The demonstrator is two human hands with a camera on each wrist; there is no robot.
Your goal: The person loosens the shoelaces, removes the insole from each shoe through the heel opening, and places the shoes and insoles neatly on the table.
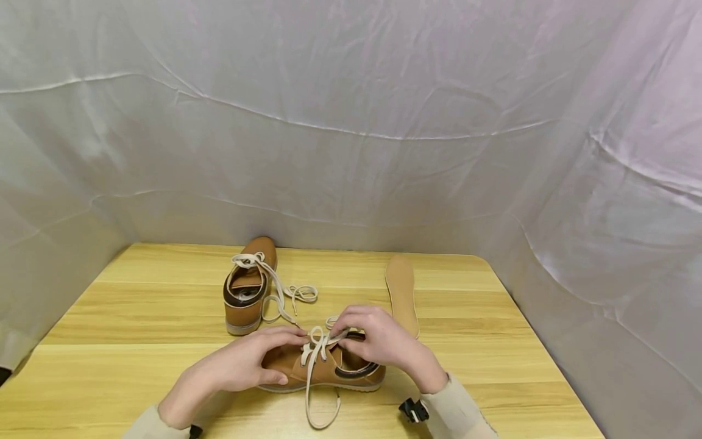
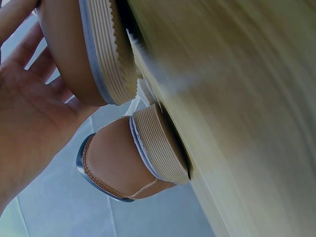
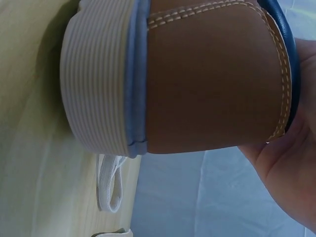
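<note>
A brown leather lace-up shoe [image 1: 290, 361] lies sideways in front of me on the table, toe to the left. My left hand [image 1: 247, 360] grips its toe, thumb on the near side and fingers over the far side. At the opening, my right hand [image 1: 378, 338] pinches the shoe's tongue near the top of the laces; the fingertips are partly hidden. A cream shoelace [image 1: 311, 390] hangs loose over the near side. The toe's ridged sole [image 2: 111, 49] shows in the left wrist view, and the stitched heel [image 3: 212, 84] fills the right wrist view.
A second brown shoe [image 1: 244, 314] stands behind on the left, its long laces [image 1: 280, 292] trailing right. A tan insole [image 1: 402, 292] lies at the back right of the wooden table [image 1: 482, 366]. Grey cloth [image 1: 351, 171] hangs around the table's back and sides.
</note>
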